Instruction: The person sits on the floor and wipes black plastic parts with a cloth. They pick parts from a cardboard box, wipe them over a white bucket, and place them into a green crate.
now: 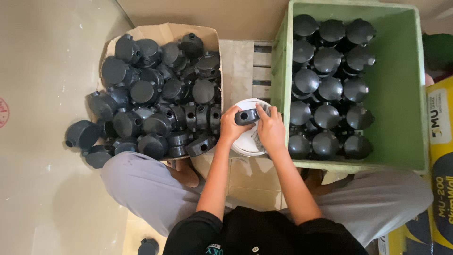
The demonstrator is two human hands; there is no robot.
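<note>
— What do your hands hold?
— Your left hand (232, 126) and right hand (271, 128) both pinch one dark round box (246, 116) above the white tub (245, 144), between the cardboard carton (163, 34) and green crate (401, 94); a yellow package (441, 156) sits at far right.

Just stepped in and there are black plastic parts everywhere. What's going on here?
A person sits on the floor, seen from above, holding one dark round plastic fitting with both hands over a white tub. The left hand grips its left end, the right hand its right. To the person's left, a cardboard box overflows with a loose jumble of the same fittings, a few on the floor. To the right, a green crate holds them stacked in neat rows.
</note>
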